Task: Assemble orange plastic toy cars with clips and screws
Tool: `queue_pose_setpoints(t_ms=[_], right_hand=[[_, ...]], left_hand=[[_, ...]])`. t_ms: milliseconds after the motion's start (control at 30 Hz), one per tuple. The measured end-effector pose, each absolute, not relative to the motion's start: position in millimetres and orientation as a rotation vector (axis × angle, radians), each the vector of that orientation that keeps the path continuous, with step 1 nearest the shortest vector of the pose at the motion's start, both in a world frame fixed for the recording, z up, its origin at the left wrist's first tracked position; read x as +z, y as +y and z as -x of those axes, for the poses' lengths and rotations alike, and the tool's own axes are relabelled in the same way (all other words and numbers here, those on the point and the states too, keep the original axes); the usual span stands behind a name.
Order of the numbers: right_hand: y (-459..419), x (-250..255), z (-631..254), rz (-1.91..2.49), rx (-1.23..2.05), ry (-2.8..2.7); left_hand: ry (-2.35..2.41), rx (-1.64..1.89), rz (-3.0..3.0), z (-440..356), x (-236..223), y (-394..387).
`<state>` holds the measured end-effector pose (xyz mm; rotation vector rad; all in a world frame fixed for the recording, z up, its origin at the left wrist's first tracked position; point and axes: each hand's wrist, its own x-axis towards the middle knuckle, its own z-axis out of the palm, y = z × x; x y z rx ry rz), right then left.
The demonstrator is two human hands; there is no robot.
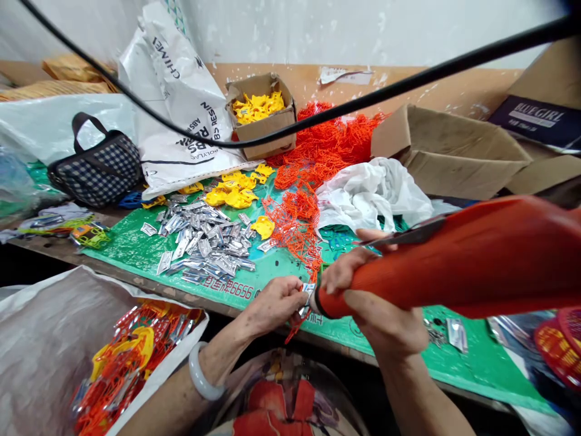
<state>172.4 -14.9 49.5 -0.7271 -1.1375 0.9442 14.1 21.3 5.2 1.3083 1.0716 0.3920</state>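
My left hand [279, 303] is closed, pinching a small shiny silver piece [307, 293] at the table's front edge. A strand of orange plastic netting hangs just below that piece. My right hand [384, 309] wraps round the front of a large red electric screwdriver [454, 260] with a dark lever along its top. The tool lies almost level, its nose pointing left against the silver piece. Its very tip is hidden by my fingers. Left of my hands lies a heap of silver pieces [209, 239], with yellow plastic parts [231, 189] behind it.
Orange netting [327, 145] is heaped at the back. A carton [272, 139] holds yellow parts. A white plastic bag [372, 191] and an open cardboard box [463, 148] stand right. Finished-looking pieces fill a sack [181, 357] lower left. A black cable [363, 106] crosses above.
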Motion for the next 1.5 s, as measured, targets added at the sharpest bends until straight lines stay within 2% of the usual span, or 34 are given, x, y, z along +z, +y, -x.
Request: queue_pose_setpoints(t_ms=[233, 400, 733, 1233, 1367, 1500], right_hand=[[-14.5, 61.9, -192.0, 0.637, 0.906, -0.964], [-17.2, 57.9, -193.8, 0.664, 0.895, -0.956], [-20.1, 52.4, -198.2, 0.693, 0.869, -0.959], [-20.8, 47.2, -203.4, 0.816, 0.795, -1.022], [-19.8, 41.3, -201.5, 1.039, 0.542, -1.067], [-36.4, 30.5, -195.7, 1.091, -0.198, -1.225]], left_hand=[[1.006, 0.378, -1.356, -6.4, -0.1, 13.1], [1.022, 0.504, -1.537, -6.3, 8.2, 4.1], [0.838, 1.192, -2.457, -0.1, -10.4, -18.2], [0.823, 1.282, -2.582, -3.2, -13.2, -15.1], [0.818, 1.297, -2.573, -4.1, -10.7, -14.4], [0.833, 1.279, -2.571, -5.6, -7.0, -14.8]])
